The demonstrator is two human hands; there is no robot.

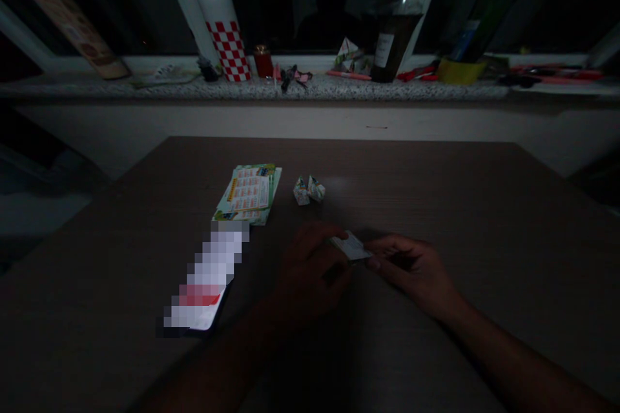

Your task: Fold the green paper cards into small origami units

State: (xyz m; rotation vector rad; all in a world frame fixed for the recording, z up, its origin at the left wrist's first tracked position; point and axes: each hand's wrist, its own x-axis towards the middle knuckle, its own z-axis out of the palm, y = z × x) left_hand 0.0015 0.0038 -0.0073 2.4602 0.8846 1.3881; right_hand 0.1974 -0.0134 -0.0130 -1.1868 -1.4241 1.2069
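Note:
Between my hands is a small folded piece of paper, pale on its upper face. My left hand grips its left side, with the fingers curled over the near and far edges. At the right corner, my right hand pinches the paper between thumb and fingertips. Beyond my left hand, two small folded paper pieces with pointed tips stand side by side on the table. A stack of printed paper slips lies to their left. Dim light hides the details of the folds.
A lit phone with a blurred screen lies left of my left arm on the wooden table. On the windowsill behind stand a red-checkered white bottle, a dark labelled bottle, a green bottle and several small items.

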